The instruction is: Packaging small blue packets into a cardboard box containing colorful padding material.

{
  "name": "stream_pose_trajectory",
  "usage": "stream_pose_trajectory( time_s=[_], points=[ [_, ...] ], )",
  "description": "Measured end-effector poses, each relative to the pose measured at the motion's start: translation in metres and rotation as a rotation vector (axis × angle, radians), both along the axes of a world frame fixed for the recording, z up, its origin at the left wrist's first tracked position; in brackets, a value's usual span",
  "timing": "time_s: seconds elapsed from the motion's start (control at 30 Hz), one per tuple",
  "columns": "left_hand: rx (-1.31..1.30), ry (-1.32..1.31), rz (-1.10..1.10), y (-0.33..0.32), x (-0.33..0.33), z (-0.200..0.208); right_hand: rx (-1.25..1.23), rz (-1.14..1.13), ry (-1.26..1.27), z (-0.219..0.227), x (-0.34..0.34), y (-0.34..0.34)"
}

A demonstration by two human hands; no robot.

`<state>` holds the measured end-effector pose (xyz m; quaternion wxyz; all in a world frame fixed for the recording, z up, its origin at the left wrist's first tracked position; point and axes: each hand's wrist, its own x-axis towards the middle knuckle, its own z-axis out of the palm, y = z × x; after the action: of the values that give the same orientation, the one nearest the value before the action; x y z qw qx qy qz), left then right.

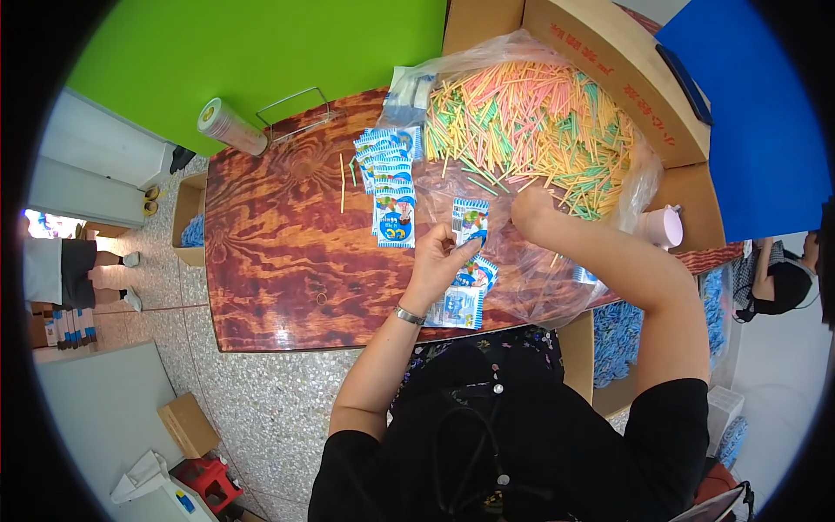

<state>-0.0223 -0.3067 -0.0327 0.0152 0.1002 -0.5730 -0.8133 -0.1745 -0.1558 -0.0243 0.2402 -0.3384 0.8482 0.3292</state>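
Observation:
My left hand pinches a small blue-and-white printed packet between thumb and fingers, above the wooden table. Below that hand, by the table's near edge, lie more of these packets. An overlapping row of similar packets runs away from me to its left. My right hand is closed at the near side of a heap of thin pink, yellow, orange and green sticks; its fingertips and anything in them are hidden. Clear plastic surrounds the heap.
A cardboard box wall rises behind the sticks. A pink cup stands at right. A cylindrical canister and a wire stand are far left. Loose sticks lie left of the packets. Boxes of blue packets sit below the table.

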Motion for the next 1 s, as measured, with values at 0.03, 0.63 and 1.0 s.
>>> stream_pose_trajectory(
  time_s=[0.03,0.63,1.0],
  points=[
    [0.002,0.002,0.001,0.0,-0.001,-0.003,-0.004,0.025,-0.044,-0.004,-0.004,0.004],
    [-0.091,0.004,-0.079,-0.004,-0.001,-0.022,-0.15,0.016,-0.256,-0.005,-0.027,0.035],
    [0.352,-0.183,-0.121,0.03,-0.021,-0.02,-0.713,-0.388,-0.347,-0.024,-0.003,0.1]
  ],
)
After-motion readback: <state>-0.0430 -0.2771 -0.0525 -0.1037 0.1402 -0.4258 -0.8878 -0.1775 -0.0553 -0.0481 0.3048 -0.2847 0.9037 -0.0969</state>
